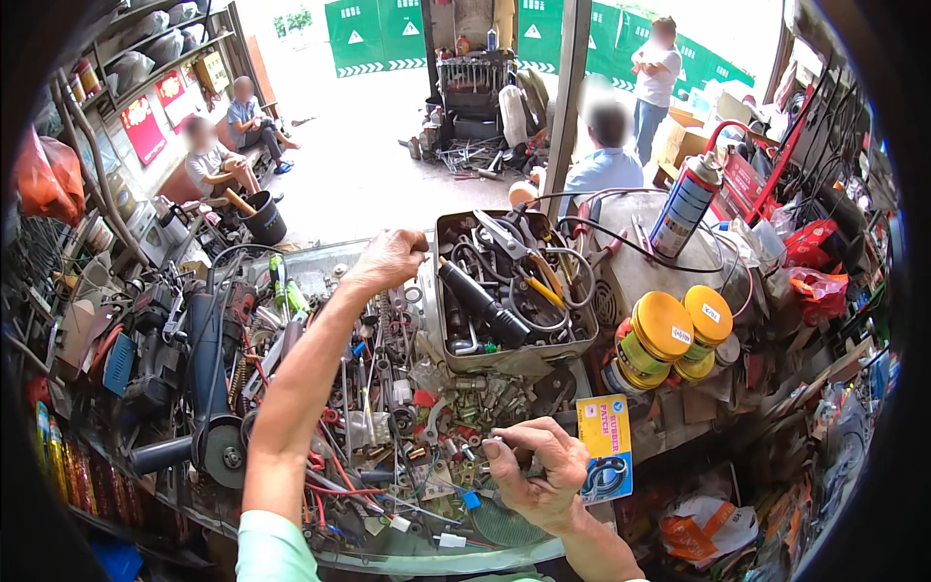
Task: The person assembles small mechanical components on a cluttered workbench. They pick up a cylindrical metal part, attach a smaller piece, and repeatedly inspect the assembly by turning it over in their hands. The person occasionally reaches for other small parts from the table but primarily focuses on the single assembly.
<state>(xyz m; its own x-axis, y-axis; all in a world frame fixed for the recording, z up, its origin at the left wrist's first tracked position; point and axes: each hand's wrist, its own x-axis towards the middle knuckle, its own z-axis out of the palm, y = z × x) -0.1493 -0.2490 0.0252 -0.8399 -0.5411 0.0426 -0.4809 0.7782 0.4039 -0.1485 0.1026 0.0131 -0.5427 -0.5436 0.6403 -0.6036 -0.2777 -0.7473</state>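
Note:
My left hand (391, 260) reaches far forward with its fingers curled closed beside the far left corner of a metal tin (441, 335). Whatever its fingers may hold is hidden. In the tin lie a black cylindrical tool (482, 301), orange-handled snips (504, 236) and cables. My right hand (543, 470) is above the near part of the bench, pinching a small silvery piece (497, 442) between thumb and fingertips; its exact kind is too small to tell. Under and around both hands, small metal parts, wires and fittings (427, 441) cover the bench.
An angle grinder (221, 451) lies at left. To the right are yellow-lidded tubs (662, 325), a yellow and blue box (605, 446) and a spray can (685, 209). A post (570, 107) rises beyond the tin. Several people sit or stand farther off.

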